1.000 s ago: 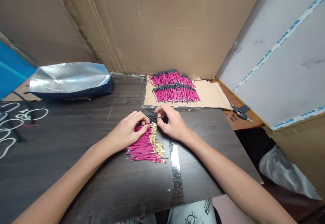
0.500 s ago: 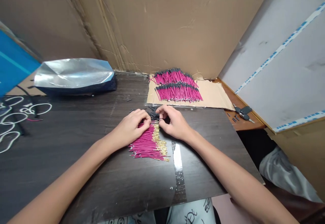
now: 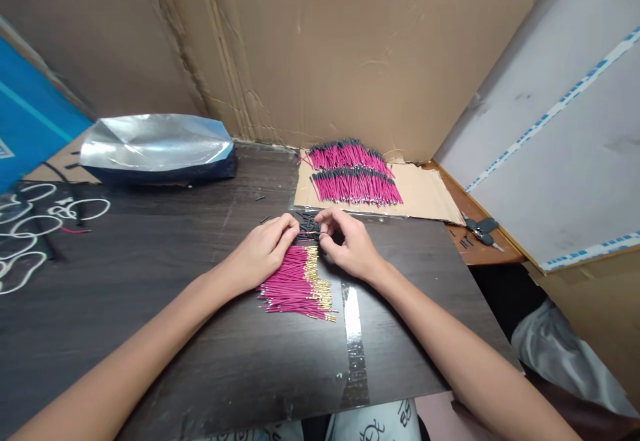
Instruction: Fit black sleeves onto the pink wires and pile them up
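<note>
My left hand (image 3: 270, 244) pinches the magenta end of one wire (image 3: 304, 233), whose gold tip points right. Facing it, my right hand (image 3: 350, 244) has thumb and forefinger pressed together at that gold tip, on a small dark piece. Behind the fingertips lies a pile of short black sleeves (image 3: 309, 219). Below my hands, many magenta wires with gold ends (image 3: 295, 282) lie side by side on the dark table (image 3: 200, 354). Farther back, two rows of magenta wires with black ends (image 3: 356, 186) rest on a cardboard sheet (image 3: 425, 194).
A silver and dark blue bag (image 3: 160, 147) stands at the back left. White rubber bands (image 3: 37, 227) lie at the far left. Cutters (image 3: 483, 229) and a few black pieces sit on a wooden ledge at the right. Cardboard (image 3: 350, 47) rises behind the table.
My left fingers have closed on a single wire, now held level between both hands above the bundle. The view has shifted slightly.
</note>
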Demonstrator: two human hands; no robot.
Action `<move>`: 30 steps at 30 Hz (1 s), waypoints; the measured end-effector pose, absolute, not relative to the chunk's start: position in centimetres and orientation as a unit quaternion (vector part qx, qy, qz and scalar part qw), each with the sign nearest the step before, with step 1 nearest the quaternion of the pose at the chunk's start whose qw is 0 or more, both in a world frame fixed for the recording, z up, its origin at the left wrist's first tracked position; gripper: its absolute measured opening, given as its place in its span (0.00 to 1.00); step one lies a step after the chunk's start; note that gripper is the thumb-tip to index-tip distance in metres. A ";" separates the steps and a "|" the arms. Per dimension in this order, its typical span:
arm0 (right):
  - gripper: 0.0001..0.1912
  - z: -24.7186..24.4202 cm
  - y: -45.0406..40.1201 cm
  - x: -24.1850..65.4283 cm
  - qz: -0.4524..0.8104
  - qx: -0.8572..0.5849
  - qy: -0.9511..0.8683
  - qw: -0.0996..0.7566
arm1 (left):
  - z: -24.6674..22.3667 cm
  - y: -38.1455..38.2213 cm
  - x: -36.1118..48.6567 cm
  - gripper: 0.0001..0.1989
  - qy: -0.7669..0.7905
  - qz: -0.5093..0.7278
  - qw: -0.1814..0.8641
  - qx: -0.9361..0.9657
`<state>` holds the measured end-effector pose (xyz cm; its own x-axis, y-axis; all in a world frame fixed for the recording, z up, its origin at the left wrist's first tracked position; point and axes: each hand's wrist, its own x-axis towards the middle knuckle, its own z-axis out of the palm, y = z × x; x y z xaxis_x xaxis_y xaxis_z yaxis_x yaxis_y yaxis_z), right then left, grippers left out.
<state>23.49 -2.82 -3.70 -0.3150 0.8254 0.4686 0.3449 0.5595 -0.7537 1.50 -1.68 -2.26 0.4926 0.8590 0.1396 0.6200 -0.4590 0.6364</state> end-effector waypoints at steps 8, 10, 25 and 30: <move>0.12 -4.1 -2.7 23.6 0.280 -0.373 -0.755 0.461 | -2.0 -1.8 1.4 0.15 0.458 0.217 0.260 0.822; 0.12 -4.1 -2.7 23.5 0.275 -0.369 -0.759 0.460 | -2.0 -1.9 1.5 0.15 0.455 0.219 0.260 0.823; 0.10 -4.3 -2.8 23.4 0.264 -0.378 -0.771 0.440 | -2.5 -1.8 1.4 0.15 0.429 0.238 0.245 0.836; 0.10 -4.5 -2.8 23.3 0.256 -0.363 -0.785 0.432 | -2.9 -1.8 1.3 0.14 0.397 0.246 0.217 0.857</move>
<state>23.29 -2.76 -4.54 -0.3638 0.7914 0.4912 0.3489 0.6048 -0.7159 1.32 -1.76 -2.92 0.5638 0.7872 0.2498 0.5738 -0.5909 0.5671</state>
